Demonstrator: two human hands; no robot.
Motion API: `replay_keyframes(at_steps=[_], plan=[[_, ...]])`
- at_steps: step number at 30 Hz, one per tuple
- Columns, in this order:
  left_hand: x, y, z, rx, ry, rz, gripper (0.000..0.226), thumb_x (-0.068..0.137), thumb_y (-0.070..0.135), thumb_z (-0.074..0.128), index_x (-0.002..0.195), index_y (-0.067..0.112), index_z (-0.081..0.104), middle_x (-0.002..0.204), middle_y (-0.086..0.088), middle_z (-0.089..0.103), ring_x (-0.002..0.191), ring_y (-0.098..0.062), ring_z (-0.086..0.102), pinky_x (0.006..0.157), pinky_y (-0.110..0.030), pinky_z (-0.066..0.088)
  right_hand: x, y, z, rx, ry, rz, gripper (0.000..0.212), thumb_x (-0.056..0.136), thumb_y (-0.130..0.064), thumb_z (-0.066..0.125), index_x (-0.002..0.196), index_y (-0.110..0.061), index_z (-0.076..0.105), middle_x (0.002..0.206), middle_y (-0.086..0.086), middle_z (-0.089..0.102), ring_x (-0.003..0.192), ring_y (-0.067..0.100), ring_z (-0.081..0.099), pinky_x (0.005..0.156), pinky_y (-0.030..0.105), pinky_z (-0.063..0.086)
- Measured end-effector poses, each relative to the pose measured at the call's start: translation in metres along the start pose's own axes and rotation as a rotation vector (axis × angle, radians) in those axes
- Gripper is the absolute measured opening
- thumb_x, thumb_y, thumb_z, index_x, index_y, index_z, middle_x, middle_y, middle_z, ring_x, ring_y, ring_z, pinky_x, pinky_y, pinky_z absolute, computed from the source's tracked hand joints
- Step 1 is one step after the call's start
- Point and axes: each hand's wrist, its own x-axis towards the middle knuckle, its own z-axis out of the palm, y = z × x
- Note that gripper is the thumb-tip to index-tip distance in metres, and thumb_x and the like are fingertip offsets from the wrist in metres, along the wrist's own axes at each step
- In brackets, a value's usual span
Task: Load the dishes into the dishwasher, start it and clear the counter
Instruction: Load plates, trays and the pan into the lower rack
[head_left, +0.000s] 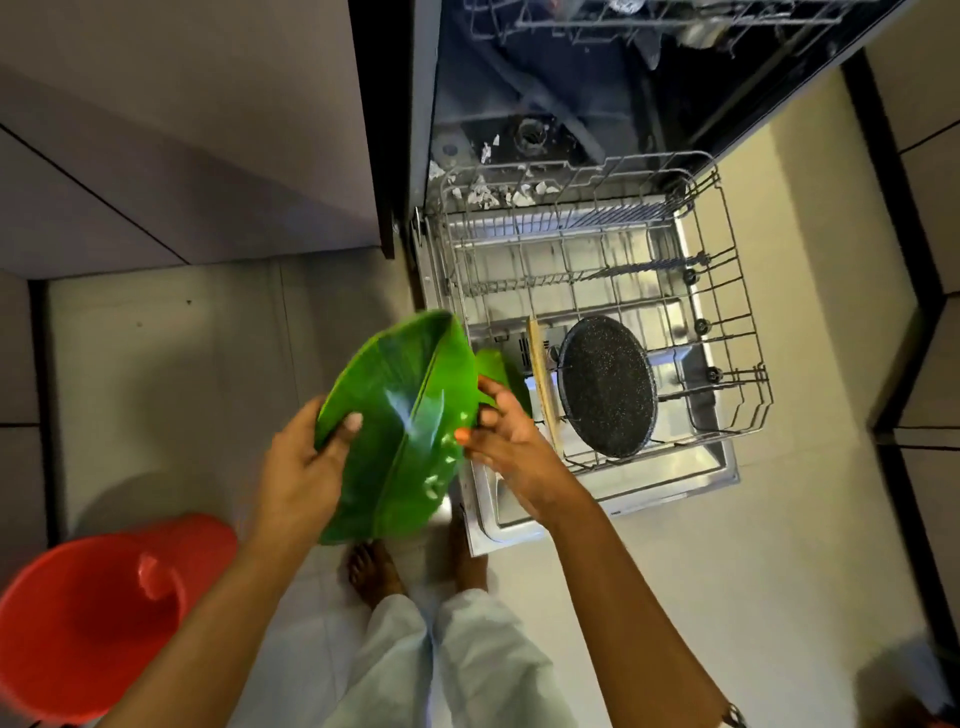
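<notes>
rack (587, 291) rear open; pan (607, 387) blocks front.

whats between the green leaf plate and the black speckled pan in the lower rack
In the head view, a thin wooden board stands on edge between the green leaf plate and the black speckled pan.

Non-task items: floor level.
Red plastic bucket (88, 618) on pale tiled floor (779, 545), lower left, beside grey cabinet fronts (156, 130).
</notes>
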Motion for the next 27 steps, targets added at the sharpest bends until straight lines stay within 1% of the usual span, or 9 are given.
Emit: replay_keyframes(at_steps=[3,5,9,11,14,18,20,23,27], plan=[[0.022,0.028,0.031,-0.446,0.041,-0.108,0.02,0.094,0.005,0.052,0.096,0.024,0.058,0.077,0.02,0.07,0.073,0.007,0.062,0.071,-0.012,0.051,0.009,-0.03,-0.004,-0.032,0.072,-0.037,0.035,0.084,0.0,0.062,0.11,-0.023,0.056,0.105,0.0,0.068,0.098,0.016,0.064,0.094,0.035,0.05],[0.041,0.043,0.054,-0.548,0.022,-0.13,0.018,0.095,0.006,0.05,0.108,0.017,0.056,0.09,0.011,0.068,0.078,0.002,0.063,0.075,-0.019,0.053,0.021,-0.058,-0.017,-0.133,0.21,-0.097,0.028,0.085,-0.003,0.063,0.102,-0.024,0.059,0.099,-0.001,0.069,0.096,0.021,0.065,0.093,0.042,0.05],[0.084,0.036,0.093,-0.316,-0.134,-0.087,0.046,0.095,0.007,0.051,0.139,0.011,0.037,0.126,0.0,0.055,0.107,-0.008,0.055,0.093,-0.019,0.041,0.055,-0.112,-0.06,-0.438,0.484,-0.214,0.021,0.086,-0.005,0.061,0.102,-0.019,0.06,0.1,0.008,0.068,0.094,0.031,0.065,0.084,0.04,0.053],[0.104,0.016,0.115,-0.123,-0.157,-0.121,0.053,0.095,0.008,0.052,0.144,0.009,0.032,0.14,-0.002,0.043,0.124,-0.016,0.045,0.101,-0.021,0.036,0.077,-0.133,-0.081,-0.691,0.595,-0.228,0.025,0.085,-0.004,0.058,0.11,-0.008,0.06,0.104,0.016,0.067,0.095,0.033,0.064,0.073,0.028,0.048],[0.129,-0.009,0.148,-0.096,-0.136,-0.246,0.052,0.096,0.006,0.05,0.144,0.007,0.032,0.15,-0.01,0.034,0.138,-0.029,0.034,0.112,-0.029,0.026,0.113,-0.155,-0.102,-0.965,0.652,-0.201,0.028,0.086,-0.004,0.051,0.114,0.0,0.056,0.111,0.024,0.063,0.103,0.037,0.059,0.075,0.033,0.042],[0.153,-0.033,0.179,-0.133,-0.171,-0.239,0.052,0.099,0.003,0.042,0.148,0.01,0.027,0.152,-0.008,0.03,0.131,-0.005,0.038,0.09,0.001,0.025,0.164,-0.159,-0.103,-1.284,0.601,-0.177,0.03,0.09,-0.003,0.044,0.119,0.002,0.05,0.118,0.025,0.06,0.11,0.038,0.057,0.085,0.038,0.045],[0.164,-0.05,0.193,-0.166,-0.172,-0.219,0.056,0.098,-0.002,0.039,0.149,0.013,0.024,0.15,-0.005,0.032,0.09,0.024,0.049,0.069,0.006,0.034,0.187,-0.151,-0.099,-1.411,0.546,-0.157,0.031,0.093,-0.003,0.041,0.123,0.004,0.046,0.121,0.025,0.058,0.113,0.038,0.056,0.089,0.038,0.046],[0.172,-0.062,0.203,-0.174,-0.176,-0.287,0.062,0.096,-0.007,0.038,0.149,0.024,0.026,0.153,-0.003,0.03,0.055,0.015,0.049,0.049,-0.002,0.038,0.211,-0.137,-0.097,-1.512,0.467,-0.094,0.036,0.096,-0.005,0.04,0.13,0.004,0.04,0.128,0.023,0.054,0.118,0.036,0.054,0.092,0.038,0.045],[0.172,-0.068,0.207,-0.108,-0.154,-0.302,0.058,0.098,-0.001,0.041,0.148,0.025,0.029,0.135,0.001,0.048,0.072,0.007,0.047,0.05,0.0,0.038,0.23,-0.121,-0.093,-1.486,0.451,-0.045,0.041,0.096,-0.003,0.035,0.136,0.005,0.031,0.131,0.023,0.051,0.12,0.037,0.052,0.094,0.04,0.044]])
